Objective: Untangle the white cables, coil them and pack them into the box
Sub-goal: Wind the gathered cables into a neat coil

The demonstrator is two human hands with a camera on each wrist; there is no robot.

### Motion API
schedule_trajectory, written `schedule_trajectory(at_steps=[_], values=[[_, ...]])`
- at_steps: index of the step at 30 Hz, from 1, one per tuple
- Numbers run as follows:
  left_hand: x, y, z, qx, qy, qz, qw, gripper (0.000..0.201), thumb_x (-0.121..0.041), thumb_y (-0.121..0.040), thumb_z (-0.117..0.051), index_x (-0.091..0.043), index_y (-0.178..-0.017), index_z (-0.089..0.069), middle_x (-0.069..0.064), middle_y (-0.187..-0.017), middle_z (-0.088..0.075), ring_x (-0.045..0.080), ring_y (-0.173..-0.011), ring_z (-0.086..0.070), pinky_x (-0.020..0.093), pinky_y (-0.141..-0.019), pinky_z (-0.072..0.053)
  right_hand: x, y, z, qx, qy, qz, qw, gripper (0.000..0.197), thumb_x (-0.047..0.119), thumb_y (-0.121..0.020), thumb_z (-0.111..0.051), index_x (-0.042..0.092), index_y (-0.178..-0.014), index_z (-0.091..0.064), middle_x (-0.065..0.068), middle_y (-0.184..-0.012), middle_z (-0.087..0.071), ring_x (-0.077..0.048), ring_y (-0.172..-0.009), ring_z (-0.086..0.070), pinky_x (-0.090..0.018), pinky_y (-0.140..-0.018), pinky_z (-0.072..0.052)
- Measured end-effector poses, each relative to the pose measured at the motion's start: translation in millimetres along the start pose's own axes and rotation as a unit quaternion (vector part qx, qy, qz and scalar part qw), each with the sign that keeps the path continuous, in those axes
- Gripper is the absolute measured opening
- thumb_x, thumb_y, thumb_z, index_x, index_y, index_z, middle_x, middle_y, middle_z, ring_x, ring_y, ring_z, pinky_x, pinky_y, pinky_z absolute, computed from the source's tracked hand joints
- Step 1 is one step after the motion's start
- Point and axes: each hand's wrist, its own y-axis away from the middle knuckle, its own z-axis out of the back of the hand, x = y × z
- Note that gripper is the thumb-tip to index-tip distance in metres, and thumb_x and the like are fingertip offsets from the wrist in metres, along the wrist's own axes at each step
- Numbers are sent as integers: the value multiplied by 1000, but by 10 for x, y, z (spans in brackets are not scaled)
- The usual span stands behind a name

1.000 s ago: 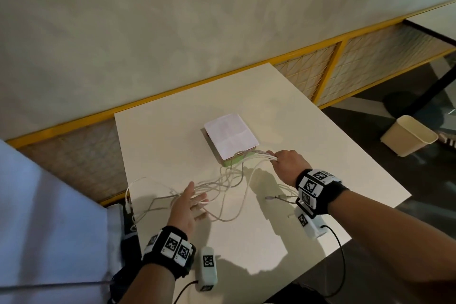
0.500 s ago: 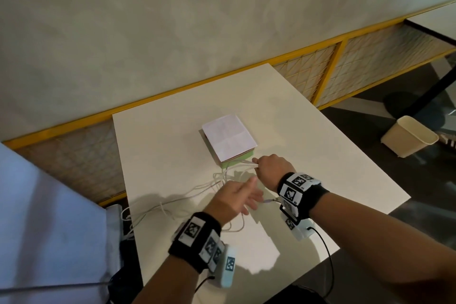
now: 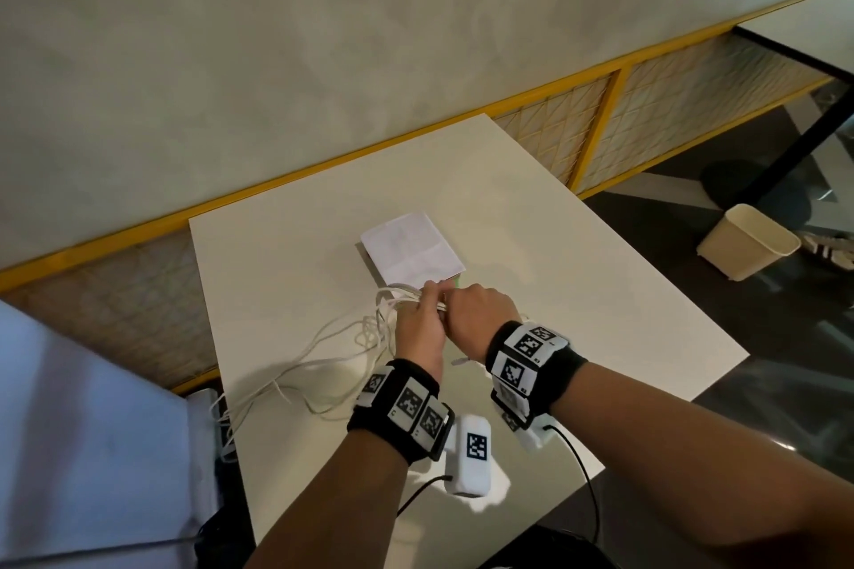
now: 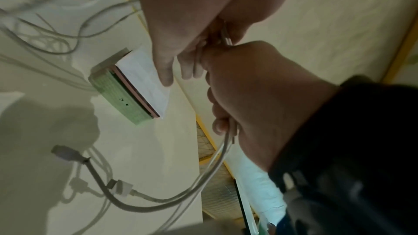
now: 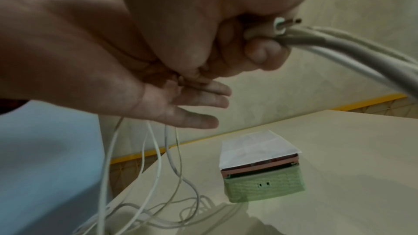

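Note:
A tangle of white cables (image 3: pixel 342 337) lies on the white table (image 3: pixel 577 291), trailing off its left edge. My right hand (image 3: pixel 480 314) is a fist gripping a bundle of the cables (image 5: pixel 339 45), with a plug (image 5: pixel 285 22) sticking out of it. My left hand (image 3: pixel 418 328) is pressed against the right one, its fingers (image 5: pixel 199 106) straight, and several strands (image 5: pixel 158 167) hang from under it. The box (image 3: pixel 411 252) stands just beyond both hands; it has a green base (image 5: pixel 264 185), a pink lid and white paper on top. A USB plug (image 4: pixel 65 153) lies on the table.
A beige waste bin (image 3: pixel 748 247) stands on the floor at the right. A pale blue surface (image 3: pixel 92 430) is at the left of the table. A yellow-framed mesh panel (image 3: pixel 554 125) runs along the wall behind.
My left hand has come up from the loose tangle at the lower left to meet the right hand by the box. The cables have been drawn in towards the hands.

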Motion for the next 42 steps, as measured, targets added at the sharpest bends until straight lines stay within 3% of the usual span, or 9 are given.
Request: schedule_trajectory(at_steps=[4, 8, 11, 15, 24, 28, 30, 34, 42], values=[[-141, -76, 79, -58, 74, -4, 996, 41, -28, -102, -36, -17, -74, -64, -7, -72, -73, 9, -79, -65, 19, -77, -50, -134, -17, -104, 20, -28, -24, 999, 36, 35, -93, -38, 7, -104, -58, -17, -101, -64, -38, -93, -62, -35, -68, -42], [-403, -277, 399, -114, 309, 41, 943, 41, -29, -101, -35, -20, -61, -33, -6, -40, -30, 13, -40, -34, 28, -56, -52, -511, 82, -404, 86, -87, -60, 991, 34, 35, -94, -40, 7, -95, -60, -19, -106, -64, -36, -100, -59, -34, -73, -42], [-373, -277, 522, -149, 303, 42, 940, 39, -25, -98, -35, -21, -61, -26, -7, -43, -19, 10, -33, -18, 16, -35, -21, -624, 125, -462, 89, -92, -44, 991, 34, 36, -96, -38, 10, -90, -60, -17, -105, -65, -35, -98, -58, -34, -71, -38], [-312, -279, 599, -170, 311, 36, 934, 38, -23, -96, -35, -20, -60, -24, -8, -40, -19, 10, -32, -14, 15, -35, -12, -727, 166, -526, 90, -111, -29, 989, 38, 40, -97, -35, 13, -79, -54, -18, -98, -66, -35, -94, -58, -33, -67, -33], [-149, -292, 655, -179, 309, 61, 932, 39, -22, -95, -37, -20, -58, -23, -9, -39, -19, 10, -32, -15, 16, -35, -13, -792, 163, -528, 145, -94, -15, 985, 35, 46, -88, -49, 15, -104, -50, -13, -97, -63, -35, -95, -60, -34, -72, -42], [-63, -247, 710, -161, 289, 49, 942, 39, -18, -94, -35, -21, -58, -20, -7, -45, -18, 10, -34, -14, 18, -35, -14, -662, 141, -433, 149, -110, 51, 981, 98, 65, -67, -63, 26, -144, -16, -6, -147, -33, -27, -136, -29, -47, -111, -25], [-19, -205, 750, -158, 279, 36, 946, 39, -17, -94, -35, -22, -58, -21, -6, -50, -17, 10, -37, -15, 19, -36, -14, -478, 140, -291, 112, -135, 102, 979, 106, 67, -64, -58, 26, -147, -6, -4, -155, -18, -24, -142, -15, -44, -114, -12], [-8, -98, 720, -115, 280, 26, 953, 39, -17, -96, -36, -21, -58, -25, -7, -47, -20, 12, -41, -21, 23, -42, -29, 7, 103, -175, 147, -215, 165, 951, 93, 39, -80, -67, 17, -148, -7, -7, -152, -27, -23, -139, -27, -32, -112, -22], [74, 49, 806, -56, 225, 17, 972, 35, -17, -101, -38, -14, -67, -37, 7, -74, -67, 22, -85, -67, 32, -88, -49, 413, 23, -370, 165, -306, 71, 935, 49, 23, -91, -46, 9, -135, -31, -14, -109, -61, -29, -91, -59, -27, -74, -38]])
